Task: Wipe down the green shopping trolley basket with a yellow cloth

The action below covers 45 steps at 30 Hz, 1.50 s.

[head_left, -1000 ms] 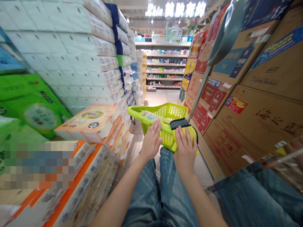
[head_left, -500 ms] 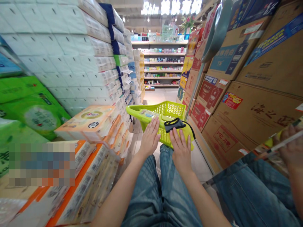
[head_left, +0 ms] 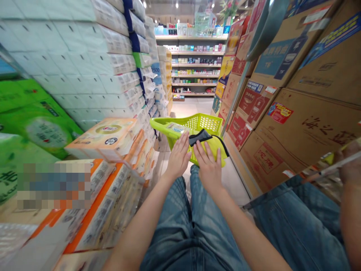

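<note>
In front of my legs is a yellow-green plastic shopping basket [head_left: 208,121] with perforated sides and a long curved near rim. My left hand [head_left: 179,155] lies palm down at this rim, fingers stretched out, just beside a clear label holder [head_left: 175,127]. My right hand [head_left: 209,165] rests with its fingers spread over a yellow-green fabric piece [head_left: 218,142], which has a grey flap [head_left: 200,137] and black edging. Both thumbs are mostly hidden, and so are the undersides of both hands.
Stacked tissue packs [head_left: 70,56] rise on the left, with orange-white packs [head_left: 104,135] lower down. Cardboard cartons [head_left: 304,124] line the right, beside a slanted metal pole [head_left: 235,101]. Stocked shelves [head_left: 197,66] stand across the aisle's far end. A reflective panel [head_left: 299,218] is at lower right.
The far shelves look slightly nearer and the side stacks have shifted outward. My right hand and the fabric piece have moved a little left and up; the grey flap now lies flatter.
</note>
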{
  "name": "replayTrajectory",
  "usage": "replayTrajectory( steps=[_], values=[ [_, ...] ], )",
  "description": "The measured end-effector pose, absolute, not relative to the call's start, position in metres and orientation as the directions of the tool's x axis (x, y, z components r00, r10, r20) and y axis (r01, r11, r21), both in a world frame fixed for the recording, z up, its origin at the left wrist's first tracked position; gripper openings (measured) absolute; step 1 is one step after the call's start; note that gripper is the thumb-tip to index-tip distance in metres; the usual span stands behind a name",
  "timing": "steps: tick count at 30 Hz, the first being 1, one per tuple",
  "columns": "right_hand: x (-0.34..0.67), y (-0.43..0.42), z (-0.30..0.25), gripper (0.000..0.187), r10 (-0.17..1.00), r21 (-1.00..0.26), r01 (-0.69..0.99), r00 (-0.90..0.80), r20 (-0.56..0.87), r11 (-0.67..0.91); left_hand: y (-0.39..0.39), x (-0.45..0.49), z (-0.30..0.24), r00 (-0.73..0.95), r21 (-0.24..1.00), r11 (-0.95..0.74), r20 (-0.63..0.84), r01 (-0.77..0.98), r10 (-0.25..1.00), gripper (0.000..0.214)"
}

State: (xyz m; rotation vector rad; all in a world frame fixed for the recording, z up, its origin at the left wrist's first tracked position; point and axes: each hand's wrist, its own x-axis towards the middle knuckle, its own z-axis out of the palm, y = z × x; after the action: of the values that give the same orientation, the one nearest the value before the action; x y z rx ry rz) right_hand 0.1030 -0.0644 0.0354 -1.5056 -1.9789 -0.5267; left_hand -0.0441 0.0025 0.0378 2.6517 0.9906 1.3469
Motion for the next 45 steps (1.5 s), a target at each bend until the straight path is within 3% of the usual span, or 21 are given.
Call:
replayTrajectory(
  steps=[5,10,18,24,30,39,45],
  values=[
    [0.140,-0.072,0.025,0.070,0.690,-0.083,0.948,-0.162,0.705,0.307,0.004,-0.042,0.035,0.428,0.276,-0.801,0.729,0.531,0.535,0.059],
    [0.163,-0.063,0.030,0.071,0.642,-0.207,0.860,-0.168,0.748,0.467,0.003,-0.040,0.033,0.411,0.284,-0.795,0.735,0.536,0.539,0.059],
    [0.208,-0.017,0.067,0.062,0.691,-0.403,0.623,-0.328,0.644,0.671,0.002,-0.041,0.035,0.413,0.290,-0.778,0.717,0.557,0.562,0.059],
    [0.214,0.000,0.069,0.050,0.654,-0.435,0.529,-0.346,0.673,0.728,-0.002,-0.031,0.041,0.378,0.270,-0.686,0.672,0.676,0.637,0.064],
    [0.197,0.037,0.062,0.050,0.667,-0.428,0.587,-0.276,0.692,0.687,0.038,-0.021,0.045,0.257,0.312,-0.560,0.649,0.768,0.716,0.063],
    [0.158,0.152,0.056,0.049,0.742,-0.418,0.760,-0.124,0.659,0.498,0.169,-0.003,0.068,0.060,0.526,-0.287,0.407,0.800,0.912,0.078],
    [0.148,0.187,0.053,0.050,0.779,-0.430,0.811,-0.049,0.625,0.396,0.231,0.006,0.076,0.079,0.556,-0.261,0.329,0.789,0.941,0.082]
  ],
)
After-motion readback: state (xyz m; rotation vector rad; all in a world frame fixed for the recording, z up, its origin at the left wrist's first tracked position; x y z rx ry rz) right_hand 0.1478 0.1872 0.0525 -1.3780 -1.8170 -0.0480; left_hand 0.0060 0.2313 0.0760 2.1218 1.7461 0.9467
